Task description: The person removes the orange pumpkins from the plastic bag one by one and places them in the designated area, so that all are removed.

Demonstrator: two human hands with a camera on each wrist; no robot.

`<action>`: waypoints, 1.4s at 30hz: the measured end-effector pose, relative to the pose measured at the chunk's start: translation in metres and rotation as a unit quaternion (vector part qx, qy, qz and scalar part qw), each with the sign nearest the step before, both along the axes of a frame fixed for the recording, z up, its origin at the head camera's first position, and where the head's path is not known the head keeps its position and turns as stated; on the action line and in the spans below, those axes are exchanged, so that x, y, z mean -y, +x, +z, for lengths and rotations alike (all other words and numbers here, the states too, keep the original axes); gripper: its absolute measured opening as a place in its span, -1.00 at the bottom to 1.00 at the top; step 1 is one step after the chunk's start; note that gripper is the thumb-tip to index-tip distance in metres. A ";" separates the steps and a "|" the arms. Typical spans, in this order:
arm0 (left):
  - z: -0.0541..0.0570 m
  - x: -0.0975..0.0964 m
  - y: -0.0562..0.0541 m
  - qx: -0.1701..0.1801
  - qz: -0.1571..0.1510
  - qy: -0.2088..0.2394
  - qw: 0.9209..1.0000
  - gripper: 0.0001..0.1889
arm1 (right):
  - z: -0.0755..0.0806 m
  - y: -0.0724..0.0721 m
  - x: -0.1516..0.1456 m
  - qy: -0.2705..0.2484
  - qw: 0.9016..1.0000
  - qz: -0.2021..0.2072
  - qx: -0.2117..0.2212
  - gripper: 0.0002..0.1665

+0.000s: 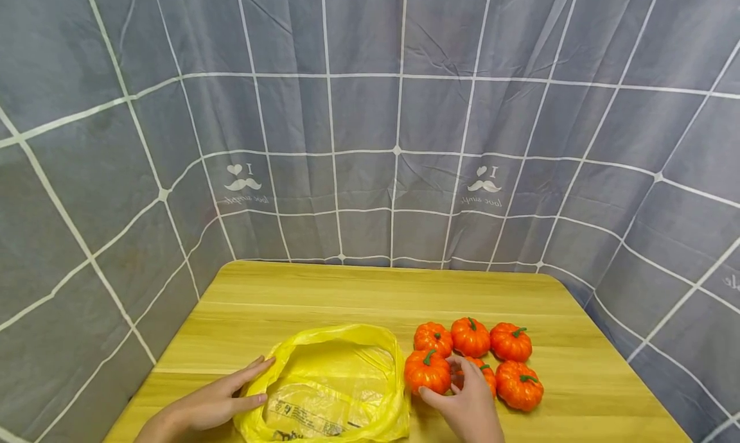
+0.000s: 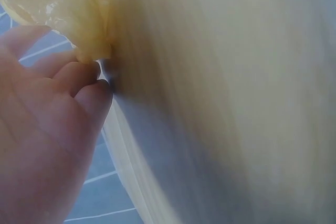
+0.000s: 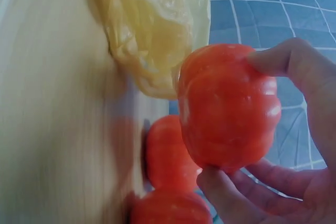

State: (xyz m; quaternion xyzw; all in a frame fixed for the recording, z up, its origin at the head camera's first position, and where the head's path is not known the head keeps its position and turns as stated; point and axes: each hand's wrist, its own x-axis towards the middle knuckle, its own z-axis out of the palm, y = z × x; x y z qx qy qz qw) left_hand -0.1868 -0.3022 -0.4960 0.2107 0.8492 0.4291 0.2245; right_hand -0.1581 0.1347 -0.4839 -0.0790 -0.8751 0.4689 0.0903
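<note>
A yellow plastic bag (image 1: 399,372) lies with its mouth wide and facing up, printed with dark marks inside. At its left side my left hand (image 1: 216,401) holds the rim, thumb and fingers on the thin film; in the left wrist view the fingers bend against the bag (image 2: 58,3). My right hand (image 1: 468,401) grips a small orange pumpkin (image 1: 426,373) with a green stem, close beside the bag's right edge. In the right wrist view the pumpkin (image 3: 228,106) sits between thumb and fingers, raised off the table.
Several more pumpkins stand right of the bag, among them a back left one (image 1: 433,339), a back right one (image 1: 511,341) and a front right one (image 1: 519,385). One is partly hidden behind my right hand. A grey checked curtain (image 1: 358,122) surrounds the wooden table (image 1: 347,289).
</note>
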 end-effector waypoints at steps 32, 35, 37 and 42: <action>0.002 -0.001 0.003 -0.007 -0.002 0.000 1.000 -0.32 | -0.005 0.004 0.001 0.243 0.968 0.017 -0.055 -0.04; 0.002 -0.001 0.002 -0.005 -0.001 0.002 1.000 -0.32 | -0.006 0.005 0.002 0.253 0.965 0.018 -0.064 -0.05; 0.002 -0.001 0.002 -0.004 -0.001 0.002 1.000 -0.31 | -0.005 0.006 0.002 0.260 0.963 0.020 -0.068 -0.05; 0.001 -0.001 0.002 -0.010 0.000 -0.004 1.000 -0.31 | -0.003 0.007 0.002 0.272 0.960 0.023 -0.063 -0.01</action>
